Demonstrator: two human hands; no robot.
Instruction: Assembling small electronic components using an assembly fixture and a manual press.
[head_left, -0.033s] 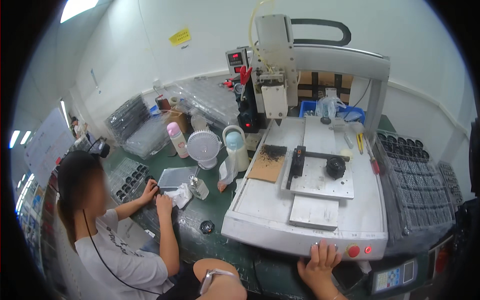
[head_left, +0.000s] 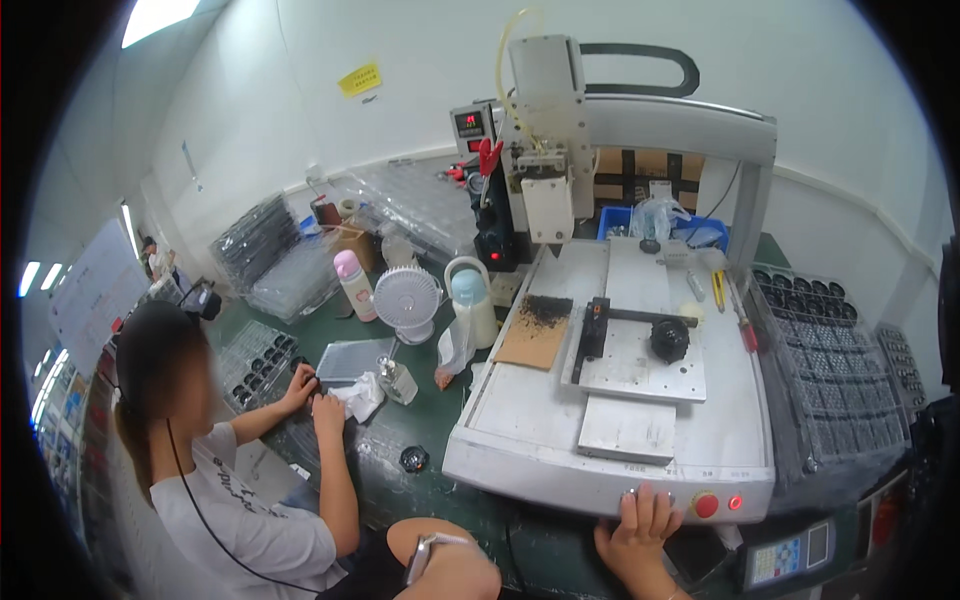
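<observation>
The right hand (head_left: 640,528) rests on the front edge of the white machine (head_left: 500,420), just left of its red button (head_left: 706,506). Its fingers are slightly bent and a little apart, the thumb out to the side, and it grips nothing that shows. The left hand (head_left: 425,527), with a watch (head_left: 420,558) at its wrist, is by the lower edge, left of the machine; its fingers are hidden, so I cannot tell how far open it is or whether it holds anything.

On the machine's bed, a black round part (head_left: 669,340) sits on a metal plate (head_left: 640,375), near a black bar (head_left: 655,316). Left of that plate, also on the machine, lies a piece of cardboard (head_left: 530,343) with dark crumbs on it.

Left of the machine, another black part (head_left: 414,458) lies on the green table (head_left: 470,505). Farther left, a co-worker (head_left: 250,500) has both hands together near a white tissue (head_left: 360,396).
</observation>
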